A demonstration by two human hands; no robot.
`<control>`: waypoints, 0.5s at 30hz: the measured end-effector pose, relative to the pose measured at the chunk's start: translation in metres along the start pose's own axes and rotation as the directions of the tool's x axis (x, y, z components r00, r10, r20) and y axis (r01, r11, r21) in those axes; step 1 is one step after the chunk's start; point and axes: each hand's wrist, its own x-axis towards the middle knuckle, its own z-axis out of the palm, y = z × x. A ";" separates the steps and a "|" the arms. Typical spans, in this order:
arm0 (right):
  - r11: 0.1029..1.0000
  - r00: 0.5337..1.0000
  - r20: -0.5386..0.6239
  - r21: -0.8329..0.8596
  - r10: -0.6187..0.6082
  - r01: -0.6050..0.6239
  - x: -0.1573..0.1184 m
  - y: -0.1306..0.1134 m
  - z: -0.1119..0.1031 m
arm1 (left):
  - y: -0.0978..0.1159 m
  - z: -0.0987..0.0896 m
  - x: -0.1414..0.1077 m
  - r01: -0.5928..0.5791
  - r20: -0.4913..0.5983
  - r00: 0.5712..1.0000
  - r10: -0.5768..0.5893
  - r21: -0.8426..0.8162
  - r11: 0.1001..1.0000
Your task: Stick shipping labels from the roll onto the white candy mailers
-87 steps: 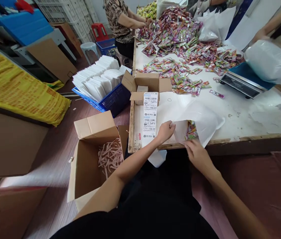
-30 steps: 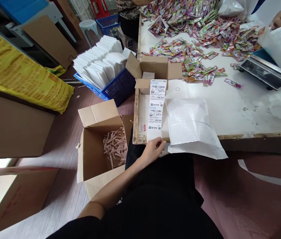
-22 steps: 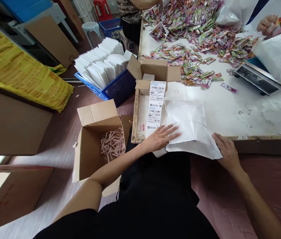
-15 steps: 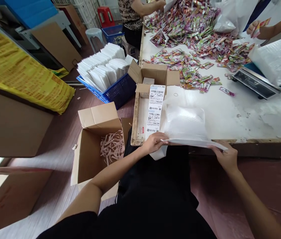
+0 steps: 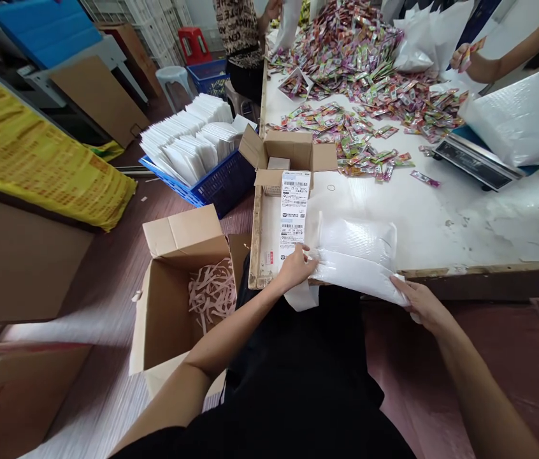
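A white padded mailer [image 5: 358, 239] lies at the table's front edge, plump in the middle. Its flap [image 5: 355, 271] is folded over toward the mailer's body. At the flap's left end, the fingers of my left hand [image 5: 294, 268] are closed on the corner. My right hand [image 5: 425, 303] grips the right end between thumb and fingers, just off the table edge. Beside my left hand runs a strip of printed shipping labels [image 5: 294, 207], its lower end hanging over the edge.
An open small carton [image 5: 293, 150] stands behind the labels. Small colourful packets [image 5: 346, 57] are heaped farther back, near a scale [image 5: 477, 162] bearing a white mailer. At left are a blue crate [image 5: 222, 185] of white mailers and a floor carton [image 5: 164, 319] with paper strips. Two other people work beyond.
The flap, earlier seen nearly edge-on, now lies lower over the mailer's front. My right hand has shifted left and slightly nearer to me. The view has turned slightly.
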 end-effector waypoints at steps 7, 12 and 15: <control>0.753 0.964 0.082 0.642 -0.252 0.142 -0.043 0.012 0.044 | 0.013 0.022 0.035 0.159 0.220 0.975 -0.037 -0.568 0.807; 0.628 0.958 -0.168 0.726 -0.231 0.279 -0.048 0.005 0.114 | 0.041 0.037 0.053 -0.376 -0.188 0.917 0.353 -0.101 0.921; 0.712 0.978 -0.038 0.680 -0.203 0.174 -0.045 0.000 0.149 | 0.048 0.049 0.042 -0.562 0.157 0.827 0.540 0.234 0.793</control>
